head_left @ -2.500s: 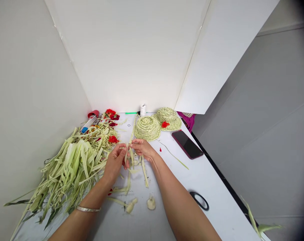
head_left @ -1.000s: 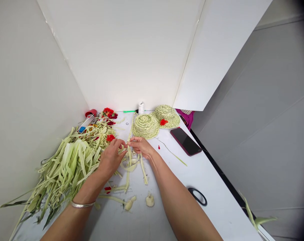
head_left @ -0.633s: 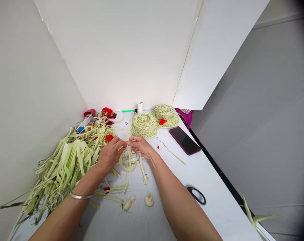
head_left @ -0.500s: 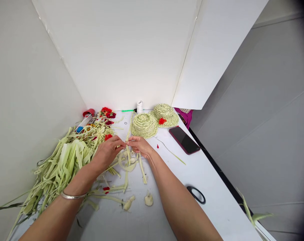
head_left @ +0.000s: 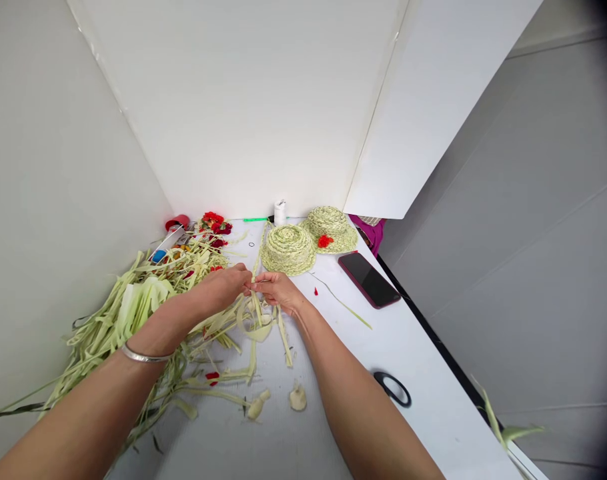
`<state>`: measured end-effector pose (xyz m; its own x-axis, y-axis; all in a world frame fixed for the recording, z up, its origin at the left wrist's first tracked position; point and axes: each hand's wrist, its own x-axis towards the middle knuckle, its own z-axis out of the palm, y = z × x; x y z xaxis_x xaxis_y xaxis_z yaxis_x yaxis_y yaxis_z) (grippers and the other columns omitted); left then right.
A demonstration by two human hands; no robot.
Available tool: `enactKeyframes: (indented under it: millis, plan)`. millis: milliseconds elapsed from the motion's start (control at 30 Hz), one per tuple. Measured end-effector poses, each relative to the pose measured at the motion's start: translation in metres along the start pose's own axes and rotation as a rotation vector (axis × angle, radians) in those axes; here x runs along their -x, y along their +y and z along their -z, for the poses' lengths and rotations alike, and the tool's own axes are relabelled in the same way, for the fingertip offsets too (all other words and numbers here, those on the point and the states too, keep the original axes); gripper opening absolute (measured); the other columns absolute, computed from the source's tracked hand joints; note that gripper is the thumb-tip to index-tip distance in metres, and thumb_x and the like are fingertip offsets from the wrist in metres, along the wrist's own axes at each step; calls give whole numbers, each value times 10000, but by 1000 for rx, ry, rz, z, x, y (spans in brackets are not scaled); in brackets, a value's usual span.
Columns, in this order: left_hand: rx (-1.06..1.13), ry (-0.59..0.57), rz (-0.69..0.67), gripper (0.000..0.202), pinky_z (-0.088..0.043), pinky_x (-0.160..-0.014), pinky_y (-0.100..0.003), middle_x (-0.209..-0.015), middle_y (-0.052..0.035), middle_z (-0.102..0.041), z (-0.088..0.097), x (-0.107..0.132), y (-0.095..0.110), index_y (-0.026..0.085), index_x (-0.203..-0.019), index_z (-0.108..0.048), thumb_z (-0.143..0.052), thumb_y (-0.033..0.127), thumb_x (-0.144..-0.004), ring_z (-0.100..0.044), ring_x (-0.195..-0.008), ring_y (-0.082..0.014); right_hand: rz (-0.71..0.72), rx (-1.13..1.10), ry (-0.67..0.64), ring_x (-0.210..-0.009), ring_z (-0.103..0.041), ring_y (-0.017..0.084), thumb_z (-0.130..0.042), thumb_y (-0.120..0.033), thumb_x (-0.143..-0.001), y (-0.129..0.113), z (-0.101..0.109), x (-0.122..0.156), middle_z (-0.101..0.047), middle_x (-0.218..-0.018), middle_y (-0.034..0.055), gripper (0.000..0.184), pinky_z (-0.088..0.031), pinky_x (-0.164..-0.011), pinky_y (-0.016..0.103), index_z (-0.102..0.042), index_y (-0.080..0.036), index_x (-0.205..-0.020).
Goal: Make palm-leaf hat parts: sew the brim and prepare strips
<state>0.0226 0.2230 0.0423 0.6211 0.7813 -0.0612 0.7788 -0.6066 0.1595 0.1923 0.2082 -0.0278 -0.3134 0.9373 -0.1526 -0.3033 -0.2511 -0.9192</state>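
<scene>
A narrow plait of pale green palm-leaf strips (head_left: 257,264) rises from between the fingertips and runs away from them across a white tabletop (head_left: 333,407), its loose ends hanging below the fingers. The left hand (head_left: 222,285), with a thin silver bangle (head_left: 142,356) on its wrist, reaches across from the left, and the right hand (head_left: 279,291) meets it, the fingers of both curled closed and pinching the plait where they nearly touch. Exactly how the strands lie inside the grip is hidden. Just below the fingers lies a loose loop of pale leaf strip (head_left: 248,327). Left of the left hand and under its forearm spreads a large heap of shredded green palm-leaf strips (head_left: 128,313). Just beyond the right fingers sits a round coiled form of plaited pale green leaf (head_left: 288,250), and farther past it a small woven leaf hat (head_left: 328,223) with a red flower (head_left: 325,241). Right of the right fingers lies a dark smartphone in a maroon case (head_left: 369,280), while two pale lumps of leaf pith (head_left: 297,399) rest well below them.
</scene>
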Motion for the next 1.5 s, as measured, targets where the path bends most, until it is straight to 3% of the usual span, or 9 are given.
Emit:
enactKeyframes:
  millis: [267,533,633,767,833,967,1100,1267,1500]
  plan:
    - [-41,-65,-36,124,-358,-597,-281,-689,-26,-608,1,-20,-8,209,-686,-609,-543,177,-786,-549,-622,-178,-2,15,-9,-379,-187,20,-849,-341,-505,0,-1,1,-479,-472,-95,394,-91,-394,210,-570,-157,-714]
    - [98,-66,-4,100,-361,-611,-280,-579,-7,-590,-3,-32,-19,215,-639,-612,-585,222,-735,-541,-599,-183,34,24,-2,-391,-235,15,-864,-342,-483,2,-1,0,-594,-574,-54,406,-92,-403,212,-591,-147,-711]
    - [191,-51,11,75,-358,-616,-278,-600,-2,-597,-1,-30,-19,218,-649,-602,-584,248,-715,-540,-616,-187,36,17,-15,-397,-237,17,-875,-329,-453,0,1,1,-606,-579,-47,435,-93,-405,208,-574,-150,-710]
    - [388,-24,20,236,-395,-640,-265,-794,-24,-656,0,-20,-16,208,-873,-589,-455,399,-836,-567,-730,-191,51,0,-29,-390,-197,13,-864,-359,-469,-4,3,3,-588,-564,-54,447,-100,-401,209,-569,-150,-732]
    - [492,-80,1,330,-410,-624,-256,-823,-29,-663,-1,-14,-14,200,-942,-575,-391,464,-870,-564,-722,-182,55,-4,-28,-387,-204,15,-860,-368,-478,-4,4,3,-540,-523,-74,446,-104,-400,208,-566,-154,-736]
    - [633,-269,-69,341,-410,-599,-245,-746,-16,-660,-1,-9,-12,204,-846,-623,-477,512,-827,-547,-666,-172,46,1,-22,-382,-208,23,-864,-353,-474,-5,6,2,-392,-444,-122,454,-114,-396,199,-563,-162,-754]
    - [687,-340,-82,322,-402,-592,-240,-704,-12,-628,3,-11,-13,206,-759,-640,-536,508,-801,-537,-661,-173,35,20,-28,-392,-201,23,-863,-341,-467,-8,7,4,-395,-446,-127,466,-116,-397,193,-554,-165,-768]
    - [678,-280,-59,350,-437,-622,-243,-750,-15,-582,1,-10,-12,200,-791,-620,-472,514,-829,-540,-709,-180,25,52,-36,-391,-198,17,-859,-335,-460,-12,6,7,-477,-478,-111,476,-107,-404,194,-536,-169,-769]
    - [501,-111,-90,233,-408,-719,-285,-767,-30,-526,-8,-13,-12,201,-637,-524,-486,356,-807,-501,-743,-191,17,101,-65,-394,-290,29,-847,-342,-481,-13,6,7,-592,-564,-56,473,-121,-417,189,-514,-174,-771]
